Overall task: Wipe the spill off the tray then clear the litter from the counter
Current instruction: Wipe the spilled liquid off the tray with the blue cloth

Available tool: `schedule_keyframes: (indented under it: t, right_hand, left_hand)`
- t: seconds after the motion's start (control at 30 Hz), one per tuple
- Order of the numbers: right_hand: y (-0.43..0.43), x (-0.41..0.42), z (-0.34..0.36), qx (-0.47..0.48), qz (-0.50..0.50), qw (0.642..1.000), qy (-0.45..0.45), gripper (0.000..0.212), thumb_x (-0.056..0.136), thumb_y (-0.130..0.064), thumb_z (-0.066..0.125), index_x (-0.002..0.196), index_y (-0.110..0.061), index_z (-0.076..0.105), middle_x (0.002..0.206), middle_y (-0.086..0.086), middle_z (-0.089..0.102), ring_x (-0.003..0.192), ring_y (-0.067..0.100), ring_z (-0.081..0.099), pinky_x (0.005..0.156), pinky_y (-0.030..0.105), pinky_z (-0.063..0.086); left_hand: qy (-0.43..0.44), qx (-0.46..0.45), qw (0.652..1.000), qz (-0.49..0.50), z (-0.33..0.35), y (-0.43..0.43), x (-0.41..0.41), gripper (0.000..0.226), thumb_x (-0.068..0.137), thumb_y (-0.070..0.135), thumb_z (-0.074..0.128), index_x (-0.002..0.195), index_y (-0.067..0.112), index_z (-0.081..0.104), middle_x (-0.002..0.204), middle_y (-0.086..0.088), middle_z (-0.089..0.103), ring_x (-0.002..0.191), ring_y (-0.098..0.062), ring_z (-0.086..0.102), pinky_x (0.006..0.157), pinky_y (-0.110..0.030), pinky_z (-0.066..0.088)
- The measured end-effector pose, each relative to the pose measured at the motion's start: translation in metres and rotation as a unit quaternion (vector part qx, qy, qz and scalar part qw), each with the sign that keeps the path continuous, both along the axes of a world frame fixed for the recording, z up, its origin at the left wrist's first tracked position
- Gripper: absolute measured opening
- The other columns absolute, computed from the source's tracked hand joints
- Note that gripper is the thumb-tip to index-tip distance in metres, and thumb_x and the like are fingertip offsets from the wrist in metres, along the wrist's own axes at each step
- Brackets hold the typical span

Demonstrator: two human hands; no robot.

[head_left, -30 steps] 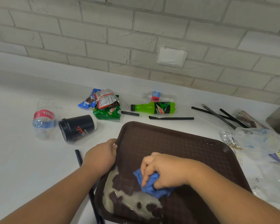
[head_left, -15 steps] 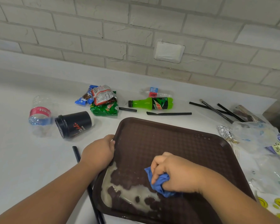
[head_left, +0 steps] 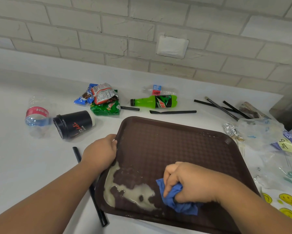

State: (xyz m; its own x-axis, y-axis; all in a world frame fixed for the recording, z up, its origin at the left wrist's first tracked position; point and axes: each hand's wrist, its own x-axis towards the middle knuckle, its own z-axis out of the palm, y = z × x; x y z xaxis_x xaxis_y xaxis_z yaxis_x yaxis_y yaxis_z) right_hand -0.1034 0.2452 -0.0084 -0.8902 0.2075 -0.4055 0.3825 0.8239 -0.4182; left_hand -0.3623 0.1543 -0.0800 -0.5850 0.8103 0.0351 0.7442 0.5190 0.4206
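Tray (head_left: 175, 146): lying flat on the white counter (head_left: 20, 166) before me, seen from my head camera.
Spill (head_left: 123, 191): pooling pale in the tray's near-left corner, just left of the blue cloth (head_left: 177, 205).
Right hand (head_left: 190, 183): my fingers are curling round the bunched cloth, pressing it on the tray.
Left hand (head_left: 99, 152): gripping the tray's left rim, fingers curled round the edge.
Litter: a black cup (head_left: 74, 124), green bottle (head_left: 154, 102) and wrappers (head_left: 104, 100) are lying beyond the tray.
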Motion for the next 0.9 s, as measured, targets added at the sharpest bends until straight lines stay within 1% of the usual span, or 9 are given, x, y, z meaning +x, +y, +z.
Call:
schedule_keyframes:
  t: [0.07,0.13,0.3,0.47,0.63,0.7,0.77,0.83,0.9]
  right_hand:
    - [-0.009,-0.001,-0.002,0.005,-0.010,1.000,0.029,0.033,0.075,-0.022,0.064,0.104,-0.036,0.070,0.109,-0.019,0.050,0.101,-0.001,0.043,0.091,0.027,0.045]
    - [-0.020,0.000,-0.003,-0.017,0.013,0.999,0.034,0.033,0.077,-0.020,0.063,0.105,-0.035,0.070,0.110,-0.019,0.050,0.103,0.003,0.043,0.090,0.025,0.046]
    - [-0.007,0.009,0.009,-0.021,0.034,0.999,-0.031,0.033,0.076,-0.016,0.064,0.103,-0.032,0.073,0.108,-0.018,0.051,0.101,0.003,0.044,0.089,0.017,0.041]
    - [-0.027,-0.005,0.001,-0.024,0.044,0.999,0.019,0.034,0.077,-0.017,0.063,0.106,-0.032,0.072,0.112,-0.016,0.051,0.100,0.005,0.043,0.090,0.027,0.045]
    - [-0.017,0.001,0.005,-0.024,0.035,0.999,-0.016,0.032,0.077,-0.021,0.064,0.107,-0.033,0.071,0.110,-0.018,0.050,0.100,0.002,0.042,0.092,0.026,0.044]
    - [-0.026,-0.009,0.002,-0.015,0.040,0.999,0.018,0.031,0.079,-0.019,0.063,0.106,-0.031,0.071,0.109,-0.018,0.050,0.100,0.005,0.043,0.092,0.024,0.043]
    - [-0.035,-0.019,-0.003,-0.020,0.042,0.997,0.056,0.031,0.079,-0.019,0.063,0.106,-0.032,0.072,0.107,-0.017,0.051,0.101,0.008,0.044,0.092,0.026,0.044]
    - [-0.033,-0.021,-0.002,-0.025,0.044,0.998,0.044,0.031,0.079,-0.019,0.064,0.106,-0.032,0.071,0.107,-0.018,0.050,0.101,0.008,0.043,0.093,0.029,0.045]
    - [-0.023,-0.018,0.002,-0.030,0.055,0.998,0.003,0.031,0.077,-0.019,0.066,0.106,-0.031,0.072,0.107,-0.018,0.051,0.099,0.003,0.044,0.093,0.030,0.045]
  left_hand:
    - [0.002,-0.001,1.000,0.001,0.000,0.000,0.000,0.034,0.100,0.031,0.031,0.128,0.026,0.049,0.108,-0.008,0.068,0.101,-0.030,0.060,0.079,-0.035,0.047]
    - [0.005,-0.002,1.000,0.000,0.000,0.001,0.000,0.034,0.100,0.031,0.031,0.128,0.026,0.049,0.108,-0.008,0.068,0.101,-0.030,0.060,0.079,-0.035,0.046]
    - [0.011,-0.003,1.000,0.004,0.000,0.001,0.003,0.034,0.099,0.030,0.031,0.128,0.025,0.049,0.107,-0.010,0.067,0.101,-0.031,0.060,0.078,-0.034,0.045]
    - [0.013,-0.005,1.000,0.008,-0.001,0.003,0.002,0.035,0.099,0.029,0.032,0.129,0.023,0.048,0.107,-0.011,0.067,0.100,-0.031,0.059,0.074,-0.033,0.042]
    - [0.017,-0.004,1.000,0.008,-0.003,0.004,0.003,0.034,0.099,0.029,0.031,0.128,0.022,0.049,0.105,-0.012,0.067,0.098,-0.032,0.060,0.071,-0.033,0.040]
    - [0.018,-0.005,1.000,0.010,-0.003,0.005,0.002,0.034,0.099,0.029,0.032,0.127,0.022,0.049,0.104,-0.012,0.067,0.098,-0.032,0.059,0.071,-0.033,0.039]
    - [0.019,-0.006,1.000,0.011,-0.003,0.005,0.001,0.033,0.099,0.028,0.032,0.127,0.022,0.049,0.105,-0.012,0.067,0.099,-0.033,0.059,0.071,-0.033,0.039]
    - [0.020,-0.008,1.000,0.010,-0.003,0.005,0.001,0.034,0.099,0.028,0.032,0.128,0.022,0.049,0.107,-0.012,0.067,0.100,-0.033,0.059,0.073,-0.034,0.039]
    - [0.020,-0.007,1.000,0.009,-0.002,0.005,0.002,0.034,0.099,0.029,0.032,0.128,0.022,0.048,0.108,-0.012,0.067,0.101,-0.033,0.059,0.074,-0.034,0.040]
